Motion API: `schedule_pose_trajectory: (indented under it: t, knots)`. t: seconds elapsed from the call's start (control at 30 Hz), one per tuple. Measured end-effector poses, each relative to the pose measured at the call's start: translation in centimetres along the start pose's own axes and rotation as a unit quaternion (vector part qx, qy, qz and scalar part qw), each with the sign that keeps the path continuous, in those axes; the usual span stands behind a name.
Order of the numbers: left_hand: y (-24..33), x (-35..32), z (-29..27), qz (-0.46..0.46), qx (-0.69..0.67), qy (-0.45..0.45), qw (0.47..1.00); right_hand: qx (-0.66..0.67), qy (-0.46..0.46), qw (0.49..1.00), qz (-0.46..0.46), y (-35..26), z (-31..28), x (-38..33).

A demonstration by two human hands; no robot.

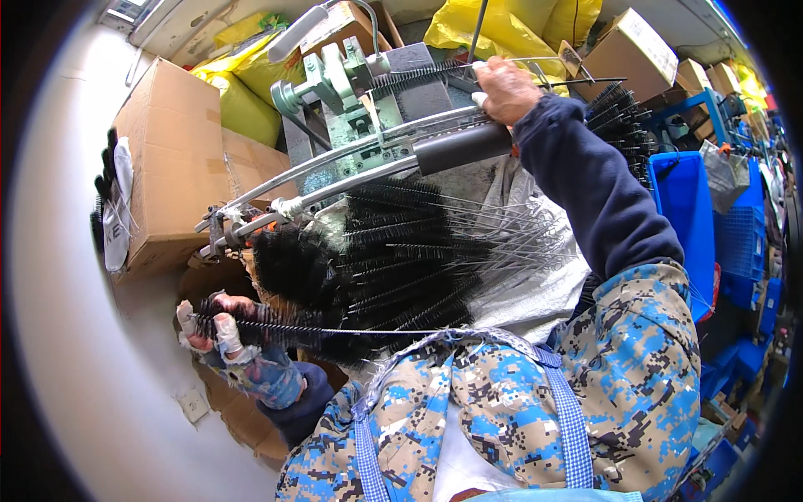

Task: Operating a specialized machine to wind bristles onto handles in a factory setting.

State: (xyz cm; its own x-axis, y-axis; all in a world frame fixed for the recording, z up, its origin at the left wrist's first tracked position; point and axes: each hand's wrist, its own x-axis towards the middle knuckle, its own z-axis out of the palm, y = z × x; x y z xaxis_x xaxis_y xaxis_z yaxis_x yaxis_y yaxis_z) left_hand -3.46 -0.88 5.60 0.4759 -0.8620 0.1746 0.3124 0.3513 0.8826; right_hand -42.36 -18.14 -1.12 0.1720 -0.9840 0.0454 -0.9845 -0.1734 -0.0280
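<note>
My left hand [211, 328], with taped fingers, grips the bristled end of a black wire brush [276, 330] at the lower left; its bare wire stem runs right toward my chest. My right hand [505, 89] is raised at the top centre, closed on another thin wire brush [427, 77] lying across a grey-green bench machine [351, 92]. Just under that hand sits the black grip [462, 147] of the machine's long metal lever. Between my hands lies a big pile of finished black brushes [393, 259] with wire stems fanning to the right.
A cardboard box [171, 159] stands at the left against a white wall. Yellow sacks [502, 25] and more boxes [631, 50] sit behind the machine. Blue plastic crates [686, 201] line the right side. More brushes [619, 117] poke up beside my right arm.
</note>
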Motion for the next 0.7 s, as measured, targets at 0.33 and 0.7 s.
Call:
schedule_pose_trajectory:
  t: [0.33, 0.7]
  knots:
    - [-1.8, -0.4, -0.1, -0.001, 0.014, -0.071, 0.997, -0.153, -0.061, 0.985, 0.053, 3.0, -1.2, 2.1]
    - [-1.1, -0.4, 3.5, -0.046, 0.002, -0.144, 0.989, 0.226, -0.094, 0.950, -0.193, -3.9, -6.1, -10.6]
